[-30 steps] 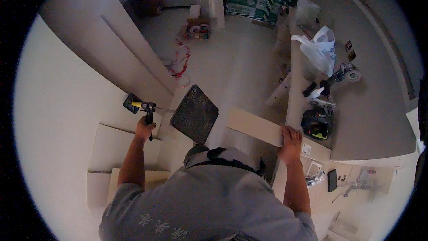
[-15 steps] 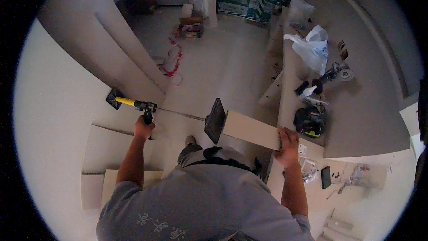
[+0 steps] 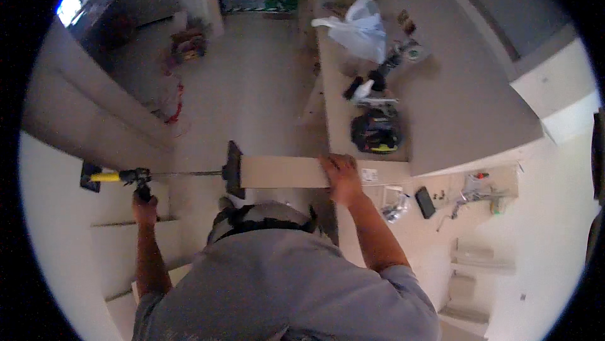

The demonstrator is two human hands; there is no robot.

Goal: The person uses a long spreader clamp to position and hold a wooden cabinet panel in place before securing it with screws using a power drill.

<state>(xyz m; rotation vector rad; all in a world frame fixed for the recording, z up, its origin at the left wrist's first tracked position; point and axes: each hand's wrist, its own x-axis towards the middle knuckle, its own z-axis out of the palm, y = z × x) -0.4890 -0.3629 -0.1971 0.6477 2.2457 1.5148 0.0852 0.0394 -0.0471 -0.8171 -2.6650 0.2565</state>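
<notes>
My left hand (image 3: pixel 145 210) is closed round the black grip of a telescopic support rod (image 3: pixel 183 173). The rod spans sideways in front of me, with a yellow tube at its left. One black square pad (image 3: pixel 90 176) appears to rest against the pale wall on the left. The other black pad (image 3: pixel 233 169) meets the left end of a beige board (image 3: pixel 283 172). Over the board's right end bend the fingers of my right hand (image 3: pixel 343 179), gripping it beside the counter. My right thumb is mostly hidden.
A counter (image 3: pixel 337 104) runs along the right, bearing a white plastic bag (image 3: pixel 359 29), a black tool bag (image 3: pixel 376 130) and a power tool (image 3: pixel 394 57). A black box (image 3: pixel 425 202) and loose hardware lie on the nearer shelf. Farther off, a carton (image 3: pixel 188 45) stands on the floor.
The view has swung, so surroundings sit farther left. Rod and board now lie nearly level in one line, where the board sloped before. Both hands keep their holds.
</notes>
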